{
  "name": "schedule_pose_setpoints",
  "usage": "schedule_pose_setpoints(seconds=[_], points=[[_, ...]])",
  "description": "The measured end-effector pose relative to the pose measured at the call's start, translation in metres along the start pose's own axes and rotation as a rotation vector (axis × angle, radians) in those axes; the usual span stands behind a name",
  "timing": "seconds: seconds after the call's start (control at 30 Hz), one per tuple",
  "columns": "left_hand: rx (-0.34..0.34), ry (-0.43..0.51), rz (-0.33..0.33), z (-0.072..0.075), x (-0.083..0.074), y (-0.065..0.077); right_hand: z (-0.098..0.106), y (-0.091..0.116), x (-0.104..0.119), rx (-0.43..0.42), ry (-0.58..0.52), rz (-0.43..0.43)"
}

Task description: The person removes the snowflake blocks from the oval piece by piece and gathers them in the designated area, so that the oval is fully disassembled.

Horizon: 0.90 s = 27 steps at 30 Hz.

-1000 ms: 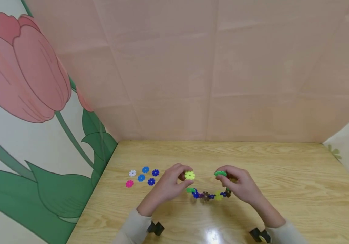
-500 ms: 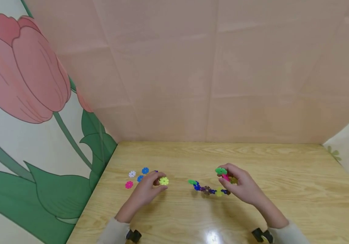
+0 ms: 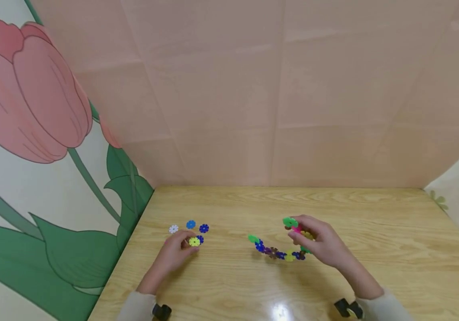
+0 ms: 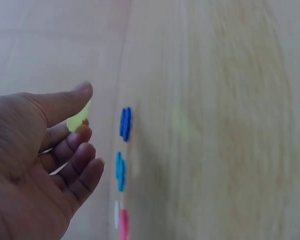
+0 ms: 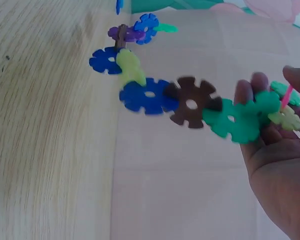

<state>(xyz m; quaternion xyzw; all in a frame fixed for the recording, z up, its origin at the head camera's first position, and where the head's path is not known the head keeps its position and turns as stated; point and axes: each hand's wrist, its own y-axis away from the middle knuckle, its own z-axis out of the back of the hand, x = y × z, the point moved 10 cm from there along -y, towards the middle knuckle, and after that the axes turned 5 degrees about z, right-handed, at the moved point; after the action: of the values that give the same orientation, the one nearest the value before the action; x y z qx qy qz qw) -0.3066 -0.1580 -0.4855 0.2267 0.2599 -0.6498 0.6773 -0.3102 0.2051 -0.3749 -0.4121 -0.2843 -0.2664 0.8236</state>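
Observation:
My left hand (image 3: 170, 253) pinches a yellow snowflake disc (image 3: 194, 241) between thumb and fingers, above the table on the left. In the left wrist view the yellow disc (image 4: 78, 119) is partly covered by the thumb. My right hand (image 3: 327, 243) grips one end of a curved chain of interlocked snowflake discs (image 3: 272, 253). Near its fingertips are a green disc (image 3: 290, 222) and a pink disc (image 3: 297, 229). The right wrist view shows a brown disc (image 5: 192, 102) joined between blue and green discs. The chain's far end has a green disc (image 3: 253, 239).
Loose discs lie around the left hand: white (image 3: 173, 228), light blue (image 3: 190, 224) and dark blue (image 3: 204, 228). A pink disc (image 4: 124, 225) shows in the left wrist view but is hidden in the head view. A pink-draped wall stands behind the wooden table (image 3: 229, 285).
My left hand has moved left with the yellow disc, from near the chain to the loose discs. The right hand stays nearly in place, its end of the chain turned slightly.

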Motion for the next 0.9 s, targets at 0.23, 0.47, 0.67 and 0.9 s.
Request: schedule_pose_setpoints(seconds=[0.23,0.47,0.67,0.9], points=[[-0.001,-0.064,0.057,-0.002,0.021,-0.002,0.002,-0.001,0.001,-0.015,0.074,0.026],[0.026,-0.101,0.065,-0.007,0.033,-0.006,0.0,-0.001,-0.001,-0.001,0.088,0.025],[0.013,-0.167,0.09,-0.005,0.036,-0.005,-0.002,0.0,-0.004,0.017,0.072,-0.014],[-0.027,-0.207,0.106,0.002,0.031,-0.002,-0.003,0.0,-0.005,0.02,0.052,-0.025]])
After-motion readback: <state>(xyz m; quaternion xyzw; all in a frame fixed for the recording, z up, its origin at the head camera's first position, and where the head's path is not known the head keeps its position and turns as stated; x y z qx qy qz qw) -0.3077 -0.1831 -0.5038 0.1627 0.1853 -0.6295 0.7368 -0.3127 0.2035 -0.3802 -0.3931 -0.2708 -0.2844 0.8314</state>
